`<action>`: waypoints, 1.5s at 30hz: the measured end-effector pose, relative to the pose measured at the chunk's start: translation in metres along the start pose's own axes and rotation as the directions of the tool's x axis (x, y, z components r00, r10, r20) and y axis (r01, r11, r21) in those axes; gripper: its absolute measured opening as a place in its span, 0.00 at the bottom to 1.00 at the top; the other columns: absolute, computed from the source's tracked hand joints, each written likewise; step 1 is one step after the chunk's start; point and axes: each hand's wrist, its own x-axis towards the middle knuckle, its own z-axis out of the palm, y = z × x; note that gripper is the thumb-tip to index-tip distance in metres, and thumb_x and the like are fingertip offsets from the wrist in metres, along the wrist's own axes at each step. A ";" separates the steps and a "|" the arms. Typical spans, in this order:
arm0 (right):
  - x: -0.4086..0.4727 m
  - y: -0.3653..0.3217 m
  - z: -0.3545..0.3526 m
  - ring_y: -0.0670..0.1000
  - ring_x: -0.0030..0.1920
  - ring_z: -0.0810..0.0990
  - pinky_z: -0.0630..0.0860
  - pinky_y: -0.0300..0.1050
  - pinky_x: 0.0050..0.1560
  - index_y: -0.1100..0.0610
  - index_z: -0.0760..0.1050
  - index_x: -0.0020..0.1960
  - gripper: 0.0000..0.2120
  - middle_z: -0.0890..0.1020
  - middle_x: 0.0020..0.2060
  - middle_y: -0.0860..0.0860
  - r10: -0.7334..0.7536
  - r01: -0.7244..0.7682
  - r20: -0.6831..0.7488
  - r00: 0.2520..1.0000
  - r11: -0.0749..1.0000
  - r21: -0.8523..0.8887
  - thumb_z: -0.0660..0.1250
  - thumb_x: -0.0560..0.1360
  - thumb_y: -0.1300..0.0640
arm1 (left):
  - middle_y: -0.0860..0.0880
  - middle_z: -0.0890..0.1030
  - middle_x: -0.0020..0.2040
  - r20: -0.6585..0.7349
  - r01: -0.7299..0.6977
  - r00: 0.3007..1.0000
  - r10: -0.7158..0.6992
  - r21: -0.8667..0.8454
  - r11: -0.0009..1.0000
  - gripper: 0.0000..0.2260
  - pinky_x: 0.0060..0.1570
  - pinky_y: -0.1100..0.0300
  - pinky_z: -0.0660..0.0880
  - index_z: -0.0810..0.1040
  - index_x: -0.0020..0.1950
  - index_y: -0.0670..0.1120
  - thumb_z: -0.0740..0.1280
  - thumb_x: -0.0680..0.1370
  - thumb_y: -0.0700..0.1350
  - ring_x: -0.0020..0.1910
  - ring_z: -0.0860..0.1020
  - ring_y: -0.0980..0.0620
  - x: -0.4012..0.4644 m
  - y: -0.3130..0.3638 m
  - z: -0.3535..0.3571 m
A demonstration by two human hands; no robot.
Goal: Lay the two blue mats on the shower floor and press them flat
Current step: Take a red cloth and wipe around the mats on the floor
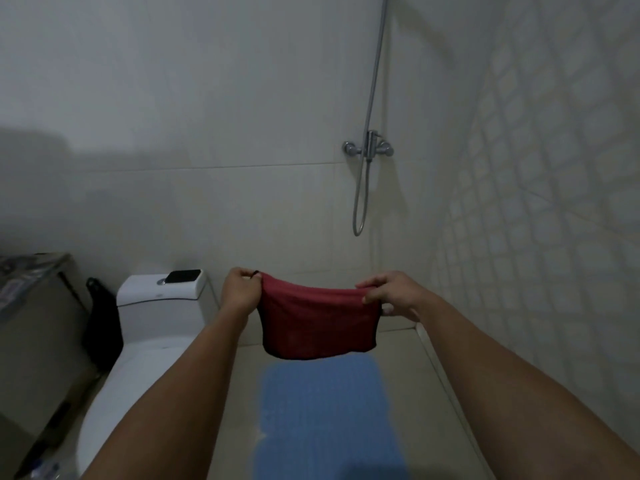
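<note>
I see both hands at mid-frame: the left hand (239, 289) and right hand (391, 294) each pinch a top corner of a red cloth (317, 323). Below it, a blue mat (325, 417) lies on the shower floor (429, 393).

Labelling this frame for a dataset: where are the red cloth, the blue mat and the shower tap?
red cloth (317, 323), head view, centre of fabric
blue mat (325, 410), head view, middle of surface
shower tap (370, 147), head view, central valve body
</note>
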 end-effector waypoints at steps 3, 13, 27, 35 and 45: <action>-0.002 0.009 -0.014 0.51 0.47 0.82 0.80 0.42 0.41 0.61 0.84 0.52 0.07 0.85 0.45 0.55 -0.018 0.017 -0.001 1.000 0.992 -0.125 0.73 0.75 0.66 | 0.41 0.81 0.48 0.018 -0.045 0.999 0.044 0.068 0.997 0.08 0.50 0.51 0.77 0.79 0.56 0.42 0.61 0.82 0.38 0.45 0.78 0.45 -0.012 0.001 0.005; -0.007 0.023 -0.058 0.49 0.46 0.82 0.81 0.42 0.43 0.56 0.83 0.51 0.11 0.84 0.43 0.52 -0.038 0.095 0.145 0.989 0.904 -0.416 0.74 0.72 0.68 | 0.46 0.80 0.57 0.482 -0.300 0.876 0.028 0.498 0.814 0.19 0.56 0.57 0.75 0.77 0.66 0.46 0.73 0.75 0.42 0.55 0.79 0.48 -0.053 0.012 0.013; -0.011 0.020 -0.057 0.44 0.41 0.81 0.75 0.35 0.42 0.59 0.84 0.53 0.13 0.83 0.40 0.47 -0.343 0.400 0.207 0.916 0.751 -0.525 0.61 0.79 0.68 | 0.48 0.83 0.47 0.098 -0.218 0.965 0.243 0.814 0.538 0.10 0.48 0.48 0.82 0.83 0.53 0.52 0.62 0.81 0.46 0.45 0.82 0.45 -0.055 0.011 0.014; -0.032 -0.027 -0.024 0.49 0.39 0.80 0.75 0.43 0.45 0.50 0.82 0.34 0.23 0.82 0.37 0.52 -0.541 0.627 0.321 0.777 0.704 -0.333 0.57 0.70 0.73 | 0.41 0.85 0.49 0.037 -0.144 0.988 0.150 -0.131 0.981 0.13 0.54 0.46 0.82 0.83 0.48 0.41 0.63 0.81 0.48 0.52 0.83 0.43 -0.093 0.066 0.040; -0.047 -0.035 -0.046 0.46 0.36 0.78 0.79 0.42 0.41 0.51 0.78 0.62 0.20 0.80 0.50 0.52 -0.609 0.607 -0.018 0.793 0.791 -0.075 0.76 0.73 0.63 | 0.40 0.84 0.48 0.479 -0.199 0.834 0.275 -0.204 0.959 0.17 0.58 0.40 0.79 0.75 0.65 0.46 0.69 0.78 0.33 0.47 0.83 0.43 -0.120 0.114 0.082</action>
